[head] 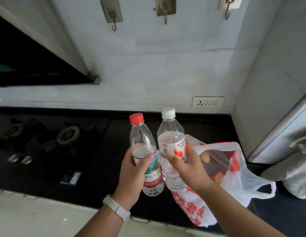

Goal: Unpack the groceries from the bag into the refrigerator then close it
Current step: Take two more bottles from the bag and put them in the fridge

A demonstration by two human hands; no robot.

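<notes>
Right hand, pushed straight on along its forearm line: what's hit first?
Probably the red-capped bottle in the left hand: the right hand, gripping the white-capped bottle, points up-left at it. Depth gap between bottles unclear.

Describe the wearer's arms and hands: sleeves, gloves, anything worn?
Both are bare: no gloves, no rings visible. The left hand has a white wristband with a rectangular face at its wrist, like a watch or tracker. The right hand has nothing at the wrist. No sleeves in frame on either arm.
</notes>
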